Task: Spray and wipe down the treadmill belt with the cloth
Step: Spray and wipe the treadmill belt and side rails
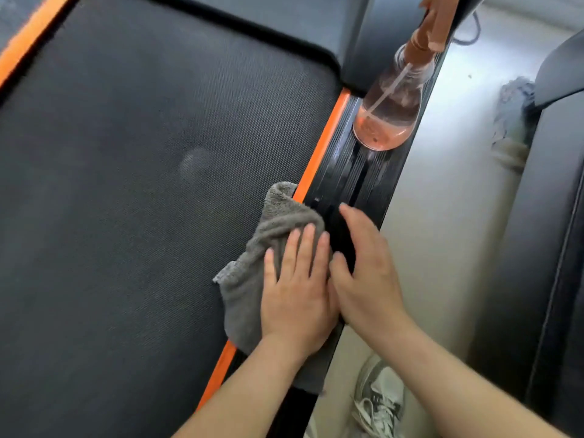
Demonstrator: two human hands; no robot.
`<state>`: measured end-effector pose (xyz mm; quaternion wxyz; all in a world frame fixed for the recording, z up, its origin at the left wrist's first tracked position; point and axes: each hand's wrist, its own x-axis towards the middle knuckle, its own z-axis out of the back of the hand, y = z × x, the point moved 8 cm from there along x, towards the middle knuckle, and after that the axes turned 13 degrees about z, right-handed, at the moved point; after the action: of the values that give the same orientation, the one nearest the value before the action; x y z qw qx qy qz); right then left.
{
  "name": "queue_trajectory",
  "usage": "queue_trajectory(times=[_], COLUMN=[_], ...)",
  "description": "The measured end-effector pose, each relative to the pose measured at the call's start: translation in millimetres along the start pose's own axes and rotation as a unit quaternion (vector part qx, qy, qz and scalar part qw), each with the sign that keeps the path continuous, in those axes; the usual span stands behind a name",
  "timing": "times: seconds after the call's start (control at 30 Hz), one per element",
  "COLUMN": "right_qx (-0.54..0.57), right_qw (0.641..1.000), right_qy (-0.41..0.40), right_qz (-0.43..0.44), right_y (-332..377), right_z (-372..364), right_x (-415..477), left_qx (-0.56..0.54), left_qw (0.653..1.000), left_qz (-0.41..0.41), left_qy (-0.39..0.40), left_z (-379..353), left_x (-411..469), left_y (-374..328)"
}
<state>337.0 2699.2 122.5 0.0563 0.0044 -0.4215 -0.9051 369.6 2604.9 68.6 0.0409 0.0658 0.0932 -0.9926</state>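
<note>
The dark textured treadmill belt (142, 184) fills the left and middle of the view, edged by an orange stripe (322, 147). A crumpled grey cloth (246, 279) lies across the belt's right edge and the stripe. My left hand (297, 289) presses flat on the cloth with straight fingers. My right hand (363, 263) rests beside it on the black ribbed side rail (357, 172), fingers straight, touching the left hand. A clear spray bottle (388, 112) with pink liquid and an orange trigger head stands on the rail farther up.
A pale floor strip (442, 216) runs to the right of the rail. Another dark machine (537, 248) borders it on the right, with a grey rag (512, 121) at its edge. A white sneaker (376, 403) shows at the bottom. A cable (471, 36) lies at top right.
</note>
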Motion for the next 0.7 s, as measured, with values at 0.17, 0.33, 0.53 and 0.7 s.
queue_trajectory(times=[0.17, 0.33, 0.53, 0.7], right_qx=[-0.067, -0.179, -0.246, -0.266], right_qw=[0.997, 0.969, 0.877, 0.794], right_qy=[-0.032, 0.149, 0.315, 0.415], right_qz=[-0.005, 0.081, 0.268, 0.356], right_y=[-27, 4, 83, 109], right_z=[24, -42, -158, -211], right_x=[-5, -16, -87, -105], left_qx=[-0.051, -0.088, 0.005, 0.054], left_qw=[0.999, 0.994, 0.99, 0.981], left_qz=[-0.004, 0.063, 0.14, 0.183], left_qy=[-0.005, -0.015, 0.006, 0.015], left_z=[11, 0, 3, 13], left_x=[84, 39, -61, -103], left_y=[-48, 18, 163, 242])
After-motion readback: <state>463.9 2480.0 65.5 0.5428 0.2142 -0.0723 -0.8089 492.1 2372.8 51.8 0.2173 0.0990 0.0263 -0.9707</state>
